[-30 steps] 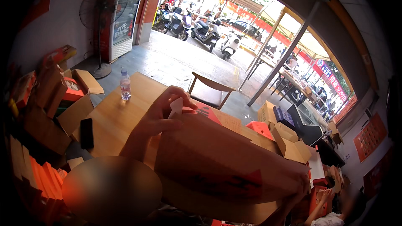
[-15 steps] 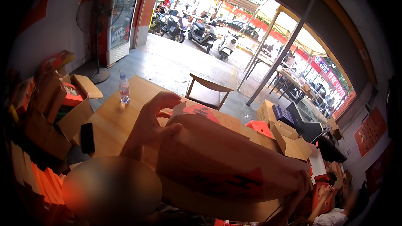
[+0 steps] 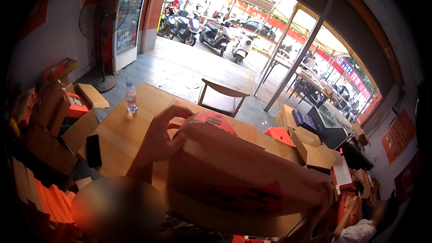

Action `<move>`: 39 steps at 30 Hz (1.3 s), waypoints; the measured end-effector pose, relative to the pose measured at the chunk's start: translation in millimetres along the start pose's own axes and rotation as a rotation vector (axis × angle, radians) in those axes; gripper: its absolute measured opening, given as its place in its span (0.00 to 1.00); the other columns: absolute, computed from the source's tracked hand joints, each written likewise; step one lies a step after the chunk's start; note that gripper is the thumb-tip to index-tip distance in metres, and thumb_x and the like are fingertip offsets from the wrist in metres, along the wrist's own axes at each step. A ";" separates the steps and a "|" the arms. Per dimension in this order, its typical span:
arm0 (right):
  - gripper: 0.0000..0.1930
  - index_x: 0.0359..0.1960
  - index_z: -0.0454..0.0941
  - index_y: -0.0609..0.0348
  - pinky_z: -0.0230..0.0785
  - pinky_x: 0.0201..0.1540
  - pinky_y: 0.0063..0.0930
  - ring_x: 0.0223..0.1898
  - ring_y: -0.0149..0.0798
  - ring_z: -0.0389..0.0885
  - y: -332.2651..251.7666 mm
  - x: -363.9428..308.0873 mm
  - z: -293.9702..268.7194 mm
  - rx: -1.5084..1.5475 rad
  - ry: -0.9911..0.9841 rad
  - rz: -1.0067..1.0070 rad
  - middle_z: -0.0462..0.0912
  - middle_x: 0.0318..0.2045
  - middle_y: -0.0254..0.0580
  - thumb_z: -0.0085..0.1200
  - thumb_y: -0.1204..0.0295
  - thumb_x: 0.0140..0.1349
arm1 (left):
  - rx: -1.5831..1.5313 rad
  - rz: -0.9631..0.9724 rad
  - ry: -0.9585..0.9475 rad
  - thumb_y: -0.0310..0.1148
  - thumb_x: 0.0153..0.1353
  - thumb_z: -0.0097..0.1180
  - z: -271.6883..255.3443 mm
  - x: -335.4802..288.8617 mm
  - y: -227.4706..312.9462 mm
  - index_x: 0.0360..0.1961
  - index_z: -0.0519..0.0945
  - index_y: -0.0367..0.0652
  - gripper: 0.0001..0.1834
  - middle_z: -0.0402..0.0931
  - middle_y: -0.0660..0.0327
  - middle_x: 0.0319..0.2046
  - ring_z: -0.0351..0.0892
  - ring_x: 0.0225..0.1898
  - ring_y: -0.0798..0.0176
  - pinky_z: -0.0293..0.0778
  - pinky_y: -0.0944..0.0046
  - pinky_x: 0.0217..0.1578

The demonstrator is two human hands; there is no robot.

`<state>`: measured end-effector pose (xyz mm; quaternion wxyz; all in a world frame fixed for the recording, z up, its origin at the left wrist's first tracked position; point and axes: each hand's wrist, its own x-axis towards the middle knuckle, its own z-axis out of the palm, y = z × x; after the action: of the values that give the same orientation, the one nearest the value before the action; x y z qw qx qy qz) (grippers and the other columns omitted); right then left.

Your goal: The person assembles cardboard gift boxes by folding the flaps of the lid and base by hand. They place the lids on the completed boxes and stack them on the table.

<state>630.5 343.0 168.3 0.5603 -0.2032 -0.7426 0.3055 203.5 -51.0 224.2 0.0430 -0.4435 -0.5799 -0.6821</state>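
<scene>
A large brown cardboard box (image 3: 216, 166) with red and black printing lies across the wooden table in front of me. My left hand (image 3: 164, 135) is at its upper left corner, thumb and curled fingers closed on the edge there. Clear tape seems to run along that edge, though glare makes it hard to tell. At the box's right end, my right hand (image 3: 321, 200) grips the side, its fingers partly in shadow. A blurred oval covers the area below my left forearm.
A water bottle (image 3: 131, 98) and a black phone (image 3: 93, 150) are on the wooden table (image 3: 121, 130). Beyond it stands a chair (image 3: 222, 96). Open cartons (image 3: 87, 108) are stacked at left, more (image 3: 315, 148) at right. Another person (image 3: 360, 229) works at lower right.
The pale loose flap by my left fingers has gone down against the box corner. My left hand has shifted slightly and its fingers have drawn closer together. My right hand keeps its place.
</scene>
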 end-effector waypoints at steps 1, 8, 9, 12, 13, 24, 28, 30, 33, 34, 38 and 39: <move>0.28 0.59 0.78 0.68 0.60 0.72 0.39 0.64 0.46 0.74 0.5 -1.2 0.5 0.009 0.017 0.006 0.77 0.60 0.46 0.48 0.59 0.64 | -0.010 0.038 -0.012 0.19 0.60 0.59 -0.5 1.8 -3.9 0.53 0.83 0.40 0.19 0.83 0.57 0.52 0.85 0.54 0.62 0.83 0.60 0.52; 0.32 0.69 0.73 0.68 0.60 0.75 0.41 0.71 0.46 0.71 -0.3 3.8 -5.2 0.056 -0.098 0.057 0.75 0.68 0.50 0.45 0.60 0.68 | 0.039 0.332 -0.183 0.26 0.53 0.68 -13.9 13.8 -21.3 0.39 0.90 0.39 0.11 0.86 0.51 0.47 0.86 0.50 0.54 0.80 0.55 0.52; 0.32 0.69 0.73 0.68 0.60 0.75 0.41 0.71 0.46 0.71 1.1 3.7 -5.1 0.052 -0.093 0.053 0.75 0.68 0.50 0.45 0.60 0.67 | -0.013 0.313 -0.207 0.28 0.53 0.69 -15.6 13.7 -26.7 0.39 0.90 0.39 0.11 0.85 0.50 0.47 0.86 0.50 0.54 0.79 0.55 0.53; 0.33 0.69 0.73 0.68 0.61 0.74 0.41 0.70 0.46 0.71 -8.7 4.2 4.3 0.125 -0.084 0.086 0.75 0.68 0.50 0.46 0.59 0.66 | -0.065 0.405 -0.271 0.31 0.53 0.68 -22.0 19.5 -42.8 0.41 0.89 0.39 0.14 0.85 0.49 0.47 0.85 0.50 0.52 0.79 0.55 0.53; 0.33 0.69 0.73 0.68 0.62 0.74 0.41 0.70 0.47 0.71 -13.0 4.3 9.2 0.163 -0.082 0.104 0.75 0.68 0.50 0.46 0.59 0.65 | -0.064 0.461 -0.292 0.32 0.53 0.67 -24.0 21.1 -45.0 0.42 0.89 0.38 0.15 0.84 0.49 0.48 0.85 0.50 0.52 0.78 0.56 0.53; 0.29 0.62 0.77 0.67 0.63 0.71 0.40 0.65 0.45 0.75 -11.6 3.4 10.4 0.130 -0.034 0.088 0.77 0.63 0.47 0.47 0.60 0.64 | -0.254 0.139 -0.333 0.38 0.47 0.67 -15.4 14.8 -29.2 0.51 0.78 0.35 0.29 0.72 0.55 0.50 0.71 0.52 0.60 0.67 0.60 0.56; 0.30 0.62 0.78 0.67 0.63 0.71 0.40 0.65 0.45 0.75 -8.5 3.5 9.6 0.122 -0.031 0.081 0.78 0.62 0.47 0.47 0.59 0.64 | -0.326 0.218 -0.365 0.36 0.48 0.64 -13.9 17.5 -35.1 0.49 0.78 0.37 0.26 0.70 0.55 0.52 0.70 0.51 0.60 0.66 0.62 0.54; 0.30 0.61 0.78 0.67 0.63 0.71 0.40 0.65 0.45 0.75 -3.9 2.5 6.5 0.133 -0.024 0.093 0.78 0.62 0.47 0.47 0.58 0.63 | -0.285 0.241 -0.452 0.34 0.48 0.62 -19.1 16.5 -45.3 0.52 0.79 0.36 0.27 0.69 0.55 0.53 0.70 0.51 0.60 0.66 0.62 0.53; 0.30 0.60 0.79 0.68 0.63 0.71 0.40 0.65 0.46 0.75 -3.0 3.6 5.6 0.102 -0.026 0.091 0.78 0.61 0.47 0.47 0.57 0.63 | -0.231 0.263 -0.502 0.33 0.48 0.60 -23.5 15.6 -44.6 0.57 0.80 0.34 0.32 0.70 0.55 0.52 0.70 0.50 0.61 0.67 0.63 0.51; 0.31 0.60 0.79 0.68 0.63 0.70 0.40 0.65 0.46 0.75 -3.9 4.6 5.9 0.083 -0.029 0.087 0.78 0.61 0.48 0.48 0.57 0.63 | -0.214 0.268 -0.505 0.32 0.48 0.59 -24.4 15.2 -41.4 0.60 0.80 0.33 0.34 0.70 0.55 0.52 0.70 0.50 0.61 0.67 0.64 0.51; 0.32 0.60 0.78 0.69 0.63 0.71 0.40 0.65 0.46 0.75 -9.0 2.7 7.1 0.068 -0.032 0.047 0.78 0.61 0.48 0.48 0.54 0.63 | -0.145 0.148 -0.501 0.39 0.52 0.58 -22.9 14.1 -17.7 0.67 0.78 0.32 0.40 0.70 0.58 0.49 0.70 0.48 0.63 0.65 0.66 0.48; 0.33 0.60 0.78 0.69 0.63 0.71 0.40 0.65 0.46 0.75 -8.5 1.6 7.9 0.087 -0.025 0.044 0.78 0.61 0.48 0.48 0.53 0.62 | -0.147 0.106 -0.518 0.41 0.53 0.58 -23.0 14.0 -11.2 0.68 0.78 0.32 0.40 0.71 0.58 0.49 0.69 0.47 0.63 0.65 0.66 0.47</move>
<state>622.8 336.0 173.8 0.5524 -0.1911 -0.7310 0.3521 175.9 -60.0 226.4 -0.1032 -0.6348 -0.4964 -0.5831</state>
